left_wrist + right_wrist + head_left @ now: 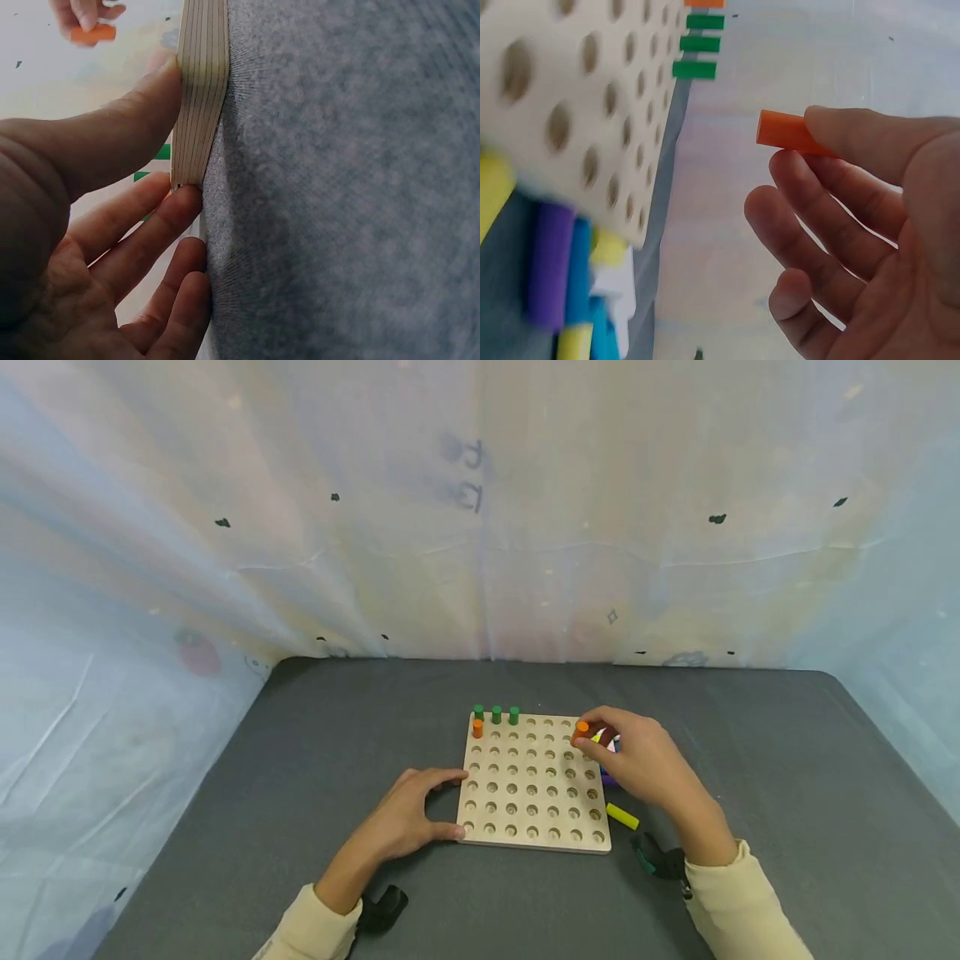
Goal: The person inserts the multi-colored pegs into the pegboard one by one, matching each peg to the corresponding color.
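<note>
A pale wooden pegboard [531, 779] with rows of round holes lies on the table. My left hand [405, 814] rests against its left edge, thumb near the front corner and fingertips farther back. In the left wrist view the thumb and fingertips touch the board's layered side [201, 82]. Above the board's far right part, my right hand [645, 756] pinches an orange peg [784, 130] between thumb and fingers, clear of the holes. Three green pegs [497, 715] stand along the back row at the left, with another orange peg [477, 728] just in front of the first.
Loose purple, blue and yellow pegs, among them a purple peg [551, 266], lie beside the board's right edge, partly hidden by my right hand in the head view. A yellow peg [622, 816] lies apart from them. A pale curtain [525, 527] hangs behind the grey table [337, 727].
</note>
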Action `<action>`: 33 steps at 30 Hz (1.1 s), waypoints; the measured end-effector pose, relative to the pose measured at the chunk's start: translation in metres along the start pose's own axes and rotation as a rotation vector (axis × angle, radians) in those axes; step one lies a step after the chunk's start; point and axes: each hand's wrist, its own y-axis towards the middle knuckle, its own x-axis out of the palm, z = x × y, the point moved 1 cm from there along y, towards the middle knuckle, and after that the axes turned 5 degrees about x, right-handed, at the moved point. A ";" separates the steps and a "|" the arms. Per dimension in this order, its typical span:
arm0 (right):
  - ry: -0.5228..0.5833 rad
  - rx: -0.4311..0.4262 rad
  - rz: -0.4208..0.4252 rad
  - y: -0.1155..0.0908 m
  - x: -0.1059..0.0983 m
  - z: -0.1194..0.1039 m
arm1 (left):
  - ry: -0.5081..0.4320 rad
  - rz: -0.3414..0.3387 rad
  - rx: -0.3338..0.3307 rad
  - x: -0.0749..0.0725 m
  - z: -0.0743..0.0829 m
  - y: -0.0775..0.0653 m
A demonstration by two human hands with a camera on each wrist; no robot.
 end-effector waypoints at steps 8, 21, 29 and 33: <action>0.043 -0.044 -0.048 0.018 0.016 -0.019 | -0.001 0.001 0.000 0.001 -0.002 -0.003; 0.061 -0.055 -0.119 0.039 0.033 -0.039 | 0.030 -0.010 -0.016 -0.001 -0.003 -0.001; 0.010 -0.090 -0.111 0.053 0.045 -0.046 | 0.041 -0.014 -0.018 -0.001 0.001 0.001; 0.005 -0.068 -0.130 0.060 0.050 -0.049 | 0.038 -0.009 -0.020 -0.001 0.003 0.000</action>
